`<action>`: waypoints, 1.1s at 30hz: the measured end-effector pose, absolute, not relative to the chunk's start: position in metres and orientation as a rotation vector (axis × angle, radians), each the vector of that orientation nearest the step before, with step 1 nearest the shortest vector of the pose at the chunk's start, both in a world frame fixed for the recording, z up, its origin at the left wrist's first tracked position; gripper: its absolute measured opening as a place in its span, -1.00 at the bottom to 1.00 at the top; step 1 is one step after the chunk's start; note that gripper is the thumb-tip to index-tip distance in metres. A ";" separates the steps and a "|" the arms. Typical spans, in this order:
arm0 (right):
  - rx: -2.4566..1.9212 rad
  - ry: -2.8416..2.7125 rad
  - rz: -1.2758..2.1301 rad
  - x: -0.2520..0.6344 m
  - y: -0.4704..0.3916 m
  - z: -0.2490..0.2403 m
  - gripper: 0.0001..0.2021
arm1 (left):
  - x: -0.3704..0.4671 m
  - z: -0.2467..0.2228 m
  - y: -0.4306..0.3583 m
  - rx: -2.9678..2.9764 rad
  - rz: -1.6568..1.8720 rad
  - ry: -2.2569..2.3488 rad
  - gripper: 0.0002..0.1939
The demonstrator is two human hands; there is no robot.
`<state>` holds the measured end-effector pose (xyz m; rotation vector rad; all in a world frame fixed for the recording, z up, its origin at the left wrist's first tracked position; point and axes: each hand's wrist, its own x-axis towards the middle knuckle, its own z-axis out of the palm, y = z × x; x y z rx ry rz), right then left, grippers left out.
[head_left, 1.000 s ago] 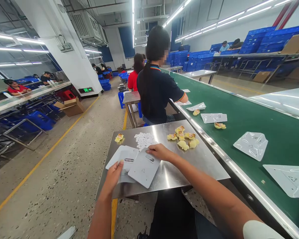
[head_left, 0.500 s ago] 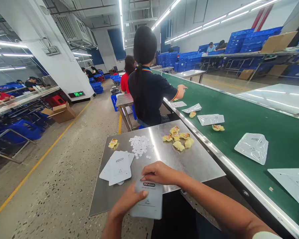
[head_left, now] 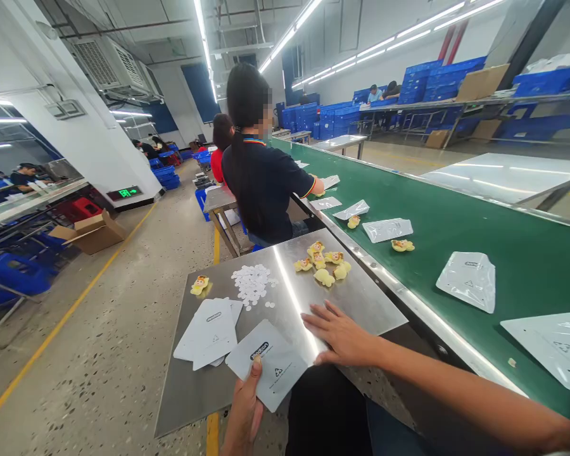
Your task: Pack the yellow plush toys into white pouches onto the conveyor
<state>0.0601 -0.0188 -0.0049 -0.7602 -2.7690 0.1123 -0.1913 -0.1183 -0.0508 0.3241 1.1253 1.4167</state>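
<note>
A printed grey-white plastic pouch (head_left: 282, 361) is pinched in my left hand (head_left: 247, 399), the thumb lying over its dark label. Over the metal table (head_left: 180, 399) my right hand (head_left: 339, 332) is spread palm down, fingers apart, with nothing in it. Left of the held pouch lies a fanned stack of similar pouches (head_left: 211, 332). Behind them is a heap of small white discs (head_left: 251, 283). Several yellow toy figures (head_left: 317, 258) are clustered beyond my right hand, and a single yellow figure (head_left: 200, 285) lies at the table's far left.
A green conveyor belt (head_left: 422, 215) runs along the right, carrying pouches (head_left: 468, 280) and yellow figures (head_left: 402, 246). A co-worker in a dark shirt (head_left: 261, 183) sits just ahead, one arm over the belt. An opened cardboard box (head_left: 92, 233) stands on the floor to the left.
My right hand has let go of the pouch and moved right, its fingers spreading above the table. My left hand now holds the pouch alone, turned at an angle. The view has shifted slightly.
</note>
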 end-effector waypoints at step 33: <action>-2.083 -1.403 0.042 0.259 0.021 0.084 -0.58 | -0.041 -0.004 -0.088 1.496 0.926 1.182 -0.66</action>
